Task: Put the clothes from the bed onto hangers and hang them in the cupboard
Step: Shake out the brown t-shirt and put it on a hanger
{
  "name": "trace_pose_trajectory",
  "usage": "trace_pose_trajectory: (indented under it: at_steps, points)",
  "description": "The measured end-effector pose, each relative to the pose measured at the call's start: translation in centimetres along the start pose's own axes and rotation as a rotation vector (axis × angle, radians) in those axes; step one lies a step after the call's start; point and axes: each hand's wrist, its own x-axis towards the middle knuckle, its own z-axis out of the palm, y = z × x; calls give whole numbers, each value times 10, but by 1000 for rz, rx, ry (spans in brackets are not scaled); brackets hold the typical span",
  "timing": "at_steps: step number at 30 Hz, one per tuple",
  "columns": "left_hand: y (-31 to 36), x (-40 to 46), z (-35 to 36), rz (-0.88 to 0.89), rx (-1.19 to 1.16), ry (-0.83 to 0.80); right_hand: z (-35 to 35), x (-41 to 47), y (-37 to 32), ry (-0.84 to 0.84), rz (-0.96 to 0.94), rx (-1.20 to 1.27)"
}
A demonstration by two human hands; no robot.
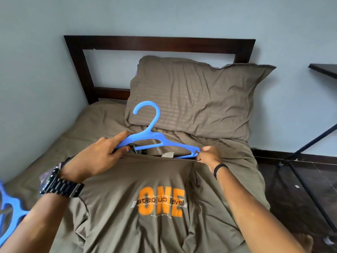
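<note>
Nearest my view lie my two forearms, the left with a dark metal-link wristwatch (61,185), the right with a thin black wristband (219,169). Under them the olive-brown T-shirt with an orange "ONE" print (160,201) lies flat, print up, on the brown-sheeted bed (94,125). My left hand (102,154) is curled round the left arm of the blue plastic hanger (155,139) — thumb beneath, forefinger stretched along the top. My right hand (208,156) pinches the shirt's collar edge at the hanger's right tip. The hanger sits at the neck opening, hook toward the brown striped pillow (197,99). Another blue plastic hanger (7,212) shows at the left edge.
</note>
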Motion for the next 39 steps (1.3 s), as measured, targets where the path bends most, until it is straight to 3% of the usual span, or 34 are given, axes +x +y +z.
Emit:
trace_pose_trajectory:
  at_steps: [4,8,12,16,17,21,24,26,30,35,39]
  points:
    - [-1,-7,-3,-68,146,-72,-9,1,-17,-36,-90,-104]
    - [11,-5,4,-87,143,87,-18,-9,-33,-9,-282,-244]
    - [18,11,8,-125,204,210,-16,-20,-47,26,-527,-203]
    - [26,25,12,-92,106,270,-17,-37,-64,74,-566,-62]
    - [28,27,12,-85,86,286,-18,-42,-69,37,-552,0]
    - [30,35,5,-36,-25,314,-27,-64,-90,-372,-462,351]
    - [35,41,-10,35,-78,363,-45,-61,-106,-129,-605,234]
    - [38,44,-23,79,-97,415,-64,-57,-117,2,-701,6]
    - [41,54,-45,103,-121,519,-97,-48,-125,-187,-660,-426]
    - [56,62,-68,123,-172,589,-113,-54,-146,-154,-763,-431]
    - [52,63,-86,13,-170,614,-126,-63,-167,-54,-882,-320]
